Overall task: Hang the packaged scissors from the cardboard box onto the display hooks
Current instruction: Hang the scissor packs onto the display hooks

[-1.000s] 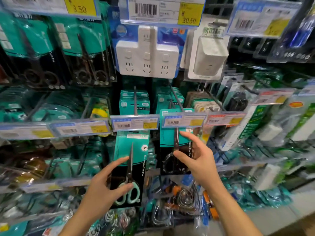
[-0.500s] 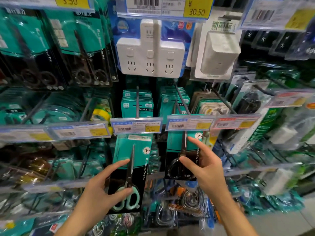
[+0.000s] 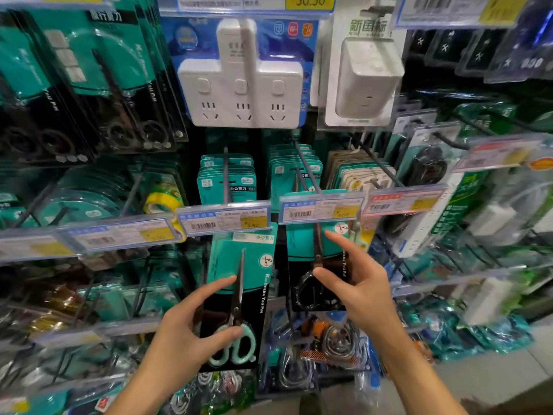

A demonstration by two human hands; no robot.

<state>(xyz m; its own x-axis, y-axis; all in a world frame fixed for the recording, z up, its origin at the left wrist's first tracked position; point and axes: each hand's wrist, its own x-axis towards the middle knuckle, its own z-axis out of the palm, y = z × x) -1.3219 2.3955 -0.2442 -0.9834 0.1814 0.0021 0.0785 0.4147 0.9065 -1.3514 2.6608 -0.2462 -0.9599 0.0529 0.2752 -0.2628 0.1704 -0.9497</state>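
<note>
Shop display wall of pegboard hooks fills the head view, crowded with teal-and-black packs, each row fronted by a strip of price tags [image 3: 224,221].

Both hands are up at the middle row. The left hand [image 3: 185,339] pinches the lower part of a scissors pack [image 3: 239,298], thumb on the front by the mint handles and forefinger along the card's left edge. The right hand [image 3: 359,292] is spread, thumb and forefinger framing a second pack [image 3: 317,265] with black handles; whether it truly grips or only steadies it, I cannot tell. The top of each card is hidden behind a price tag, so I cannot see whether either is on its hook [image 3: 226,175] yet.

These packs look light and stiff, a flat card under a slick plastic blister, weight low at the handles. Holding by the card edges, low down, seems best for steering the hang hole onto the prong.

In the way: the tags overhang the hook ends, and hung packs [image 3: 227,182] already fill the prongs behind. White socket adapters [image 3: 242,85] hang above; the cardboard box is not in view.
</note>
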